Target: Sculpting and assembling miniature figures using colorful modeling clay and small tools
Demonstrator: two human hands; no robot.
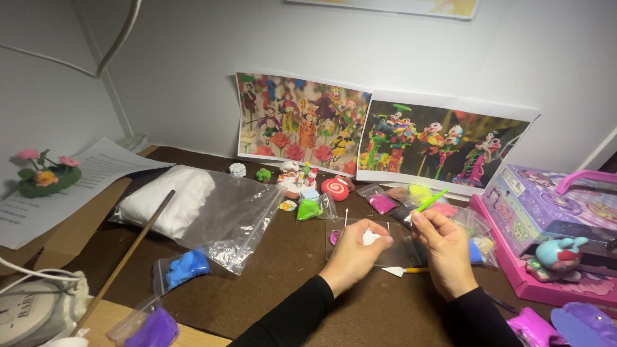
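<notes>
My left hand (352, 256) pinches a small lump of white clay (371, 238) over a clear plastic sheet (398, 247) on the brown table (283, 276). Just to its right, my right hand (443, 247) holds a thin green modelling tool (429, 200), its tip pointing toward the white clay. Both wrists wear black sleeves. A small magenta clay bit (334, 237) lies on the sheet beside my left thumb.
A large bag of white clay (173, 199) and bags of blue clay (186, 266), purple clay (154, 329), green clay (310, 209) and pink clay (382, 204) lie around. Small clay figures (292, 175) stand below two printed pictures (302, 122). A purple case (546, 205) sits right; a wooden stick (128, 254) left.
</notes>
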